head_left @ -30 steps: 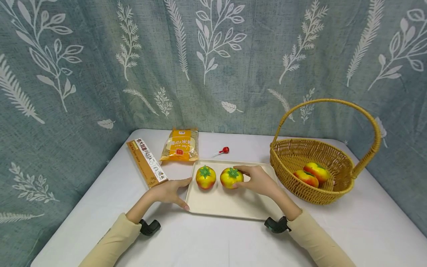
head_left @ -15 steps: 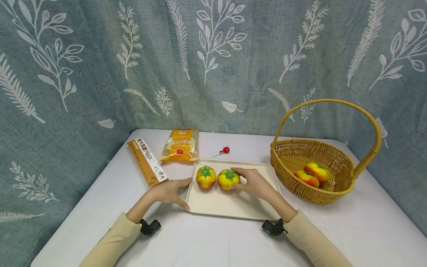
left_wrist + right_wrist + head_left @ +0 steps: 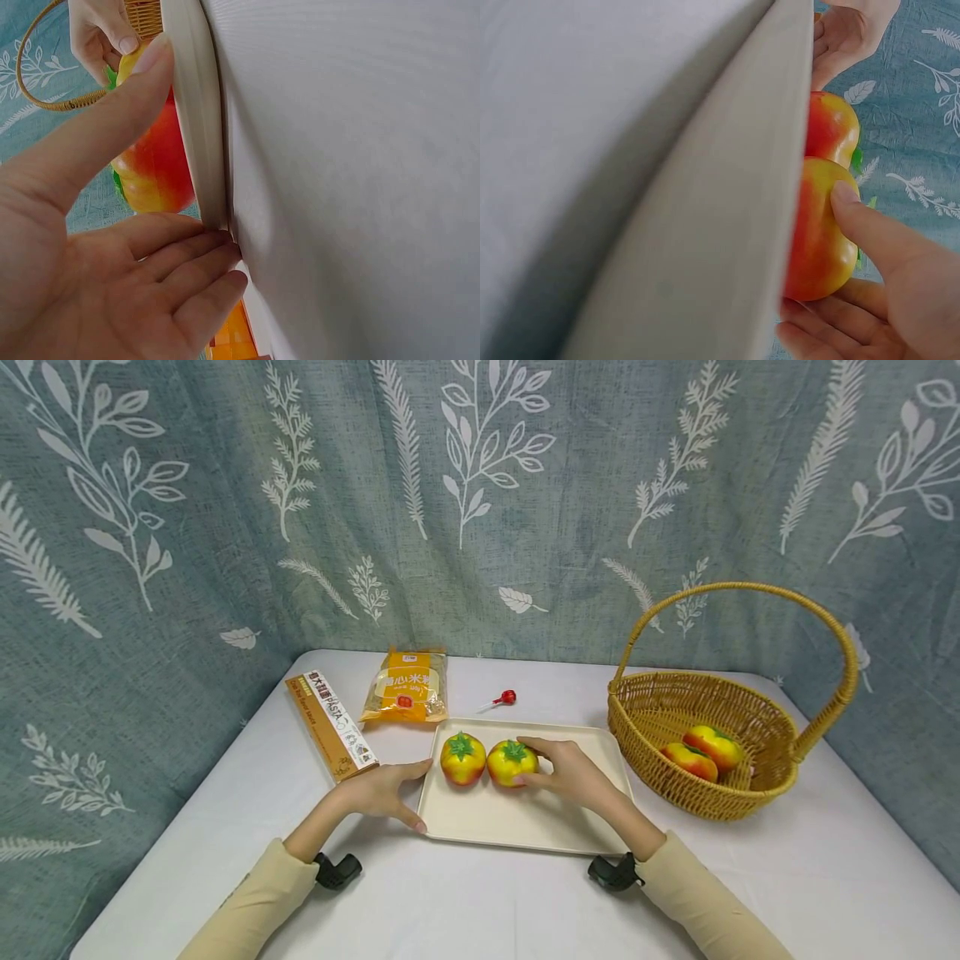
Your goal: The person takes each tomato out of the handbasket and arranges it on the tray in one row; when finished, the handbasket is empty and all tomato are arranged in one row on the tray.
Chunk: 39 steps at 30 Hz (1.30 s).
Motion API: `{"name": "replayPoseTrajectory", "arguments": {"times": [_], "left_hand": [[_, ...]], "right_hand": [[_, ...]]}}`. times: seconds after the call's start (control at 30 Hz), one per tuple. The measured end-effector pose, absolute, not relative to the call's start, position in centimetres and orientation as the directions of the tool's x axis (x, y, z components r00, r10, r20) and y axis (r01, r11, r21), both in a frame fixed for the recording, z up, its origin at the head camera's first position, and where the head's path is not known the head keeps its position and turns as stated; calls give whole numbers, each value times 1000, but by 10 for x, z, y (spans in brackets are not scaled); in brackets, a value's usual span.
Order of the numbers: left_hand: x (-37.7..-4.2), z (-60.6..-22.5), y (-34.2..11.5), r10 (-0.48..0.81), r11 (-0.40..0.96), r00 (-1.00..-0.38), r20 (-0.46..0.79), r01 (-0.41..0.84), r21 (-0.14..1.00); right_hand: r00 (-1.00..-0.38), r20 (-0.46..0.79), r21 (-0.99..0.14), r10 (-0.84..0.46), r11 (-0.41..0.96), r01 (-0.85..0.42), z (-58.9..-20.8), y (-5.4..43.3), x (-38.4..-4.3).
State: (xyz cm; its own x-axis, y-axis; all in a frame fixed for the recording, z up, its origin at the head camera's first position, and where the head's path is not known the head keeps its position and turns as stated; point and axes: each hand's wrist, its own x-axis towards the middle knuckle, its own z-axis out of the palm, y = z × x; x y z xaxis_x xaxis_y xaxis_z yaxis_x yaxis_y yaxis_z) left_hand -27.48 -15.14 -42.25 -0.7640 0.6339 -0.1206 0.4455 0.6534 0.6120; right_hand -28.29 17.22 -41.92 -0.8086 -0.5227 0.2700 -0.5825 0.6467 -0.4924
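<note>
- Clock convention: 12 o'clock is pointing away from the person.
- Right hand (image 3: 573, 768): thumb and fingers are curving round the right-hand persimmon-shaped fruit (image 3: 508, 767), only partly parted, the fruit filling the gap. Thumb is pressing near 5 o'clock, index finger near 1 o'clock.
- Held fruit is sitting between those fingertips, at 9 o'clock of the palm, leafy top up, apparently resting on the tray (image 3: 487, 822).
- Left-hand persimmon-shaped fruit (image 3: 462, 762) is lying at 9 o'clock of the held one, also top up, touching or nearly so; cannot tell which.
- Judgement: step in hand looks like positioning the held fruit. Light, even pressure should be serving best; releasing thumb and fingers together should be sparing its neighbour a knock.
- Left hand (image 3: 375, 793): fingers are spreading wide, gripping nothing. Thumb is touching the tray's near-left corner, other fingertips its left edge; useful, I judge, against tray slip.
- Farther out: wicker basket (image 3: 712, 804) is standing between 2 and 3 o'clock of the right hand, holding two matching fruits (image 3: 714, 746).
- Red lollipop (image 3: 507, 697) is lying at 12 o'clock of the held fruit, orange food packet (image 3: 405, 687) at 10.
- Pasta box (image 3: 333, 727) is lying at 11 o'clock of the left hand.
</note>
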Motion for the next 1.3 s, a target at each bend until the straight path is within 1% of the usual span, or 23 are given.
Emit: {"name": "replayPoseTrajectory", "arguments": {"times": [0.37,0.53,0.7,0.8,0.97,1.1,1.3], "left_hand": [[-274,-422,-151,630,661,-766,-132,439,608],[-275,-423,-151,633,661,-763,-130,445,605],[-275,-422,-151,631,659,-765,-130,440,610],[-275,-422,-151,630,656,-766,-126,438,614],[-275,-423,-151,626,663,-769,-132,436,608],[-275,-424,-152,627,666,-767,-132,441,603],[-275,-424,-152,636,655,-762,-122,449,608]], "right_hand": [[-827,258,-485,-499,673,-558,-412,176,-282],[-823,291,-485,-488,666,-566,-406,180,-282],[-836,339,-479,-431,686,-548,-398,184,-282],[-847,347,-499,-402,685,-530,-389,187,-281],[-844,379,-522,-379,665,-533,-375,194,-279],[-854,384,-540,-350,665,-516,-366,203,-277],[-870,419,-565,-260,676,-474,-352,221,-275]]}}
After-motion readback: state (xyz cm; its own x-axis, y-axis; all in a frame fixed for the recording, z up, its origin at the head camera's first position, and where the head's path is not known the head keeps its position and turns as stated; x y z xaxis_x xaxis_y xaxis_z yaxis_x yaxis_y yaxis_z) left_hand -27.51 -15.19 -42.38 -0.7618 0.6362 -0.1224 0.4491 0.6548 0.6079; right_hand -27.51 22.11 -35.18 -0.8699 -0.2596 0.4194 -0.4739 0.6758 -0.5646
